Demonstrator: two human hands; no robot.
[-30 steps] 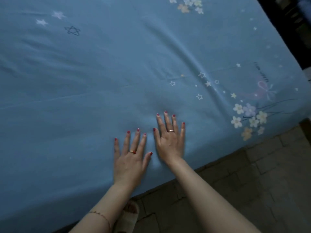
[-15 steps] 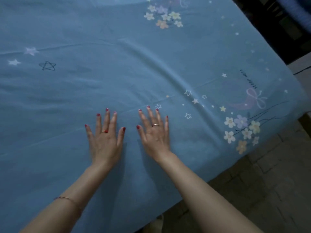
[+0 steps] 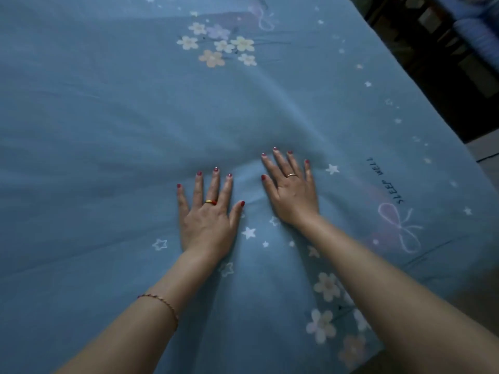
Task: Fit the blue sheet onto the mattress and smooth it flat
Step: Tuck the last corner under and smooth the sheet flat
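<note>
Head view: left hand [image 3: 208,225] and right hand [image 3: 293,195] press blue sheet [image 3: 108,117]; fingers spread.

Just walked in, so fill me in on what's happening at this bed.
A person is smoothing a blue sheet spread over a mattress. The left hand and right hand both press flat on it, fingers straight and spread, side by side. Soft wrinkles fan out ahead of the fingertips, so the sheet is not yet flat.

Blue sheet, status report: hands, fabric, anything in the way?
Left hand and right hand flat, pressing blue sheet. Creases fan out beyond the fingers. Nothing in the way.
</note>
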